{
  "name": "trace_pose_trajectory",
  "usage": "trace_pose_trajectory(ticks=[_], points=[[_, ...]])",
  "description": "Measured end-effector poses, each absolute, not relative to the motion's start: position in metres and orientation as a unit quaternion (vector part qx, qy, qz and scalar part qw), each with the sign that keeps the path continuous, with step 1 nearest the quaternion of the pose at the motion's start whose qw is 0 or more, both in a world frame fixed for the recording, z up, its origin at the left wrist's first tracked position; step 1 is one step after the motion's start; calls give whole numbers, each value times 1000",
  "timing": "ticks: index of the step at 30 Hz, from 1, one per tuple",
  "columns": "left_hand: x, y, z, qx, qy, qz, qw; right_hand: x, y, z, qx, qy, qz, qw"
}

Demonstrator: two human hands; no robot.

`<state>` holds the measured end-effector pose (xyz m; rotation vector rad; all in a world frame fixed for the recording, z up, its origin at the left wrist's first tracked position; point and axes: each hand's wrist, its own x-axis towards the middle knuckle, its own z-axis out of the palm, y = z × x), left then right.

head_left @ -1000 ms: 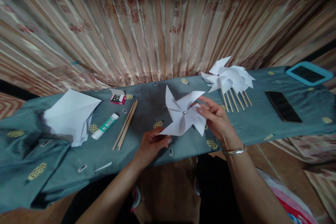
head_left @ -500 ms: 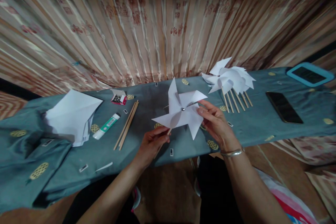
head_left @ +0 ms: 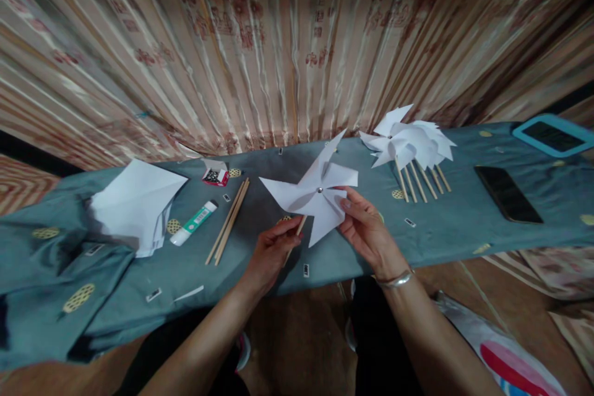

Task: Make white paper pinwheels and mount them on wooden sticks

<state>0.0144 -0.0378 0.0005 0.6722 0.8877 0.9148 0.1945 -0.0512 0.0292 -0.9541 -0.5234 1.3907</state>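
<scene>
A white paper pinwheel with a metal pin at its centre is up in front of me, over the near side of the table. My left hand is closed round its wooden stick, just below the blades. At the pinwheel's right side, my right hand has a paper blade between thumb and fingers. Left of my left hand lie several loose wooden sticks, a glue stick and an open small box of pins.
Folded white paper sheets are stacked at the left. Several finished pinwheels lie at the back right, beside a black phone and a blue-framed device. A paper scrap rests near the table's front edge.
The pinwheel's blades have turned round the pin. My right hand has come left and slightly down with a blade; my left hand stays on the stick. The view has shifted slightly.
</scene>
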Motion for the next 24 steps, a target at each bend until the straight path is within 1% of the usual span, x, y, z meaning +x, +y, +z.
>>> trace_pose_trajectory(ticks=[7,17,20,24], points=[[17,-37,9,318,368,410,771,187,-53,26,-391,-206,640,628],[12,-32,13,295,392,415,766,180,-60,21,-414,-217,640,610],[10,-29,14,309,392,423,756,192,-61,22,-463,-270,599,595],[8,-28,14,318,386,422,756,209,-57,23,-531,-278,465,651]])
